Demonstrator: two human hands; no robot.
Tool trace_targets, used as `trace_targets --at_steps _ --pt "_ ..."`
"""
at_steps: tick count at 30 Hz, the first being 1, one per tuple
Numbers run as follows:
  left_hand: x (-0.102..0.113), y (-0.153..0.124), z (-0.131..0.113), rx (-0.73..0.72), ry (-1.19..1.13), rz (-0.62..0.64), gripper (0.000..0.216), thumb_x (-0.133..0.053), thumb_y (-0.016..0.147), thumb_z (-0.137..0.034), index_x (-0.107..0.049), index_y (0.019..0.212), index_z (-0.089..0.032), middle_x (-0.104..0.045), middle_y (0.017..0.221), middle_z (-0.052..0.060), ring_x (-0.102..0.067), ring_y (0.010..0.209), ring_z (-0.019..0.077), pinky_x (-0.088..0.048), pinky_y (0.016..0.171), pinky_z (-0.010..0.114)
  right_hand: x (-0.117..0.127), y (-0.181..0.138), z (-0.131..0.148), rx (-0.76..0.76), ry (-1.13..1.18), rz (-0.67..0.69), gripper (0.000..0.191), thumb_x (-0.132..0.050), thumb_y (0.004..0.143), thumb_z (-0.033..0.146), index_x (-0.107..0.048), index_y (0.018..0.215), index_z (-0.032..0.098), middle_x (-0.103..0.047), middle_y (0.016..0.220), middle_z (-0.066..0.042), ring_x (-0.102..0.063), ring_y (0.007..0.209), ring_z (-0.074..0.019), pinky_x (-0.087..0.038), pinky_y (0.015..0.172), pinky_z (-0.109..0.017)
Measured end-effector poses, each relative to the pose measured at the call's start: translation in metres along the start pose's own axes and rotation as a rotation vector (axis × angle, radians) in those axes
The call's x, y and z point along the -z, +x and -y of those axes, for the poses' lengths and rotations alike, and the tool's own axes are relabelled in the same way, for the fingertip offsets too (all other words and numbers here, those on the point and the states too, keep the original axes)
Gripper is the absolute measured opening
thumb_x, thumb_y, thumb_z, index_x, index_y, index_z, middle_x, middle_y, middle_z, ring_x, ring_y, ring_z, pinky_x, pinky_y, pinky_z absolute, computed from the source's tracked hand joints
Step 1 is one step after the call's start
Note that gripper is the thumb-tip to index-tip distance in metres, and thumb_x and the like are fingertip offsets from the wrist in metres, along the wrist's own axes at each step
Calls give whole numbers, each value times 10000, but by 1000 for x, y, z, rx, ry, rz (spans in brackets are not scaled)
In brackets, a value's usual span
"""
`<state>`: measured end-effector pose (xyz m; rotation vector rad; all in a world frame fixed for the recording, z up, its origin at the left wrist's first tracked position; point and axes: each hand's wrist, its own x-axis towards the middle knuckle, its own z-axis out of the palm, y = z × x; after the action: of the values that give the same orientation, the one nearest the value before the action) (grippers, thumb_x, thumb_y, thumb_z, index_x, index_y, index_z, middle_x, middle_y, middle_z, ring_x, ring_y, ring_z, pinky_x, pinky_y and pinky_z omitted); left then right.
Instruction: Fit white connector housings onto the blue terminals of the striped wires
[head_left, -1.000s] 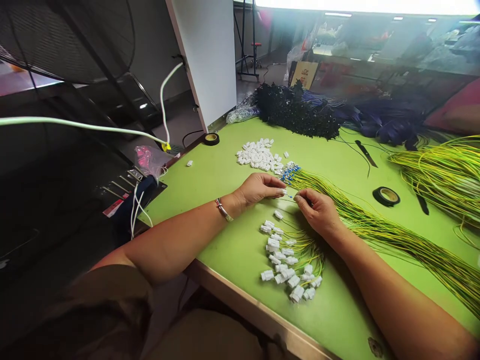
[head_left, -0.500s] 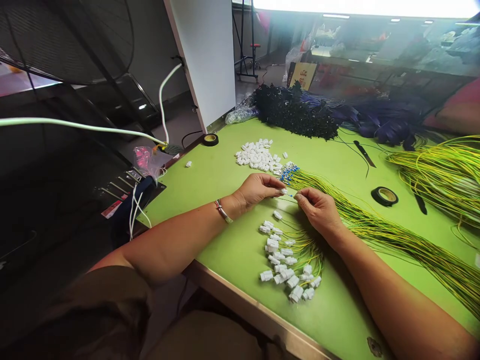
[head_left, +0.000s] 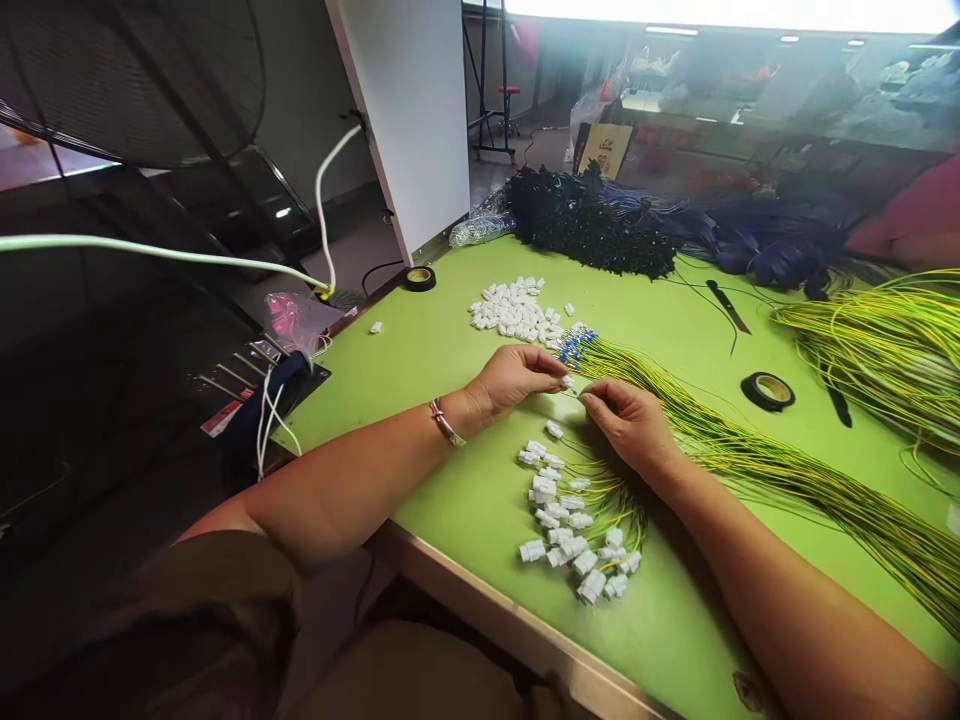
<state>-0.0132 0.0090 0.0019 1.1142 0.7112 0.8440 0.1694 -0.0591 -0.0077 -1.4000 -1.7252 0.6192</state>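
Note:
Between the thumb and fingers of my left hand (head_left: 517, 378) is a small white connector housing (head_left: 568, 382). My right hand (head_left: 628, 418) pinches a thin wire with a blue-and-metal terminal (head_left: 574, 392) close against the housing; whether its tip is inside I cannot tell. Just beyond both hands lies a bundle of yellow-green wires (head_left: 720, 430) with blue terminals (head_left: 577, 346) at its end. Loose white housings (head_left: 516, 310) form a pile behind my left hand. Below the hands, several housings with wires attached (head_left: 568, 545) lie in a fan.
A black tape roll (head_left: 768, 391) and a knife (head_left: 727, 306) lie to the right, near coiled yellow-green wires (head_left: 885, 340). Another tape roll (head_left: 420, 278) sits at the table's left edge. Dark connectors (head_left: 592, 220) are heaped at the back. A white cable (head_left: 172, 252) hangs at left.
My right hand has moved slightly left, bringing the wire's terminal up to the housing. My left hand stays almost still with the housing.

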Motion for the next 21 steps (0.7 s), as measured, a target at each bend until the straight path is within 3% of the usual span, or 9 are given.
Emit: trace_targets --at_steps 6,15,21 --pt "2 2 0 67 -27 88 304 -860 504 -166 -695 747 -87 -699 711 44 -658 681 119 -526 766 288 2 1 0 -108 126 31 254 -575 825 401 -578 697 182 -497 582 20 -418 548 -114 -352 536 -262" --pt "-5 0 3 -46 76 -14 224 -824 541 -141 -707 726 -94 -692 709 33 -621 677 101 -516 772 290 1 0 5 -178 175 36 284 -596 806 425 -559 668 179 -492 548 24 -394 507 -101 -325 500 -255" --pt "-2 2 5 11 -36 56 257 -840 526 -142 -705 739 -92 -689 712 39 -634 673 108 -519 777 307 2 1 4 -212 229 37 312 -605 801 457 -557 666 179 -502 541 24 -393 497 -97 -317 489 -250"
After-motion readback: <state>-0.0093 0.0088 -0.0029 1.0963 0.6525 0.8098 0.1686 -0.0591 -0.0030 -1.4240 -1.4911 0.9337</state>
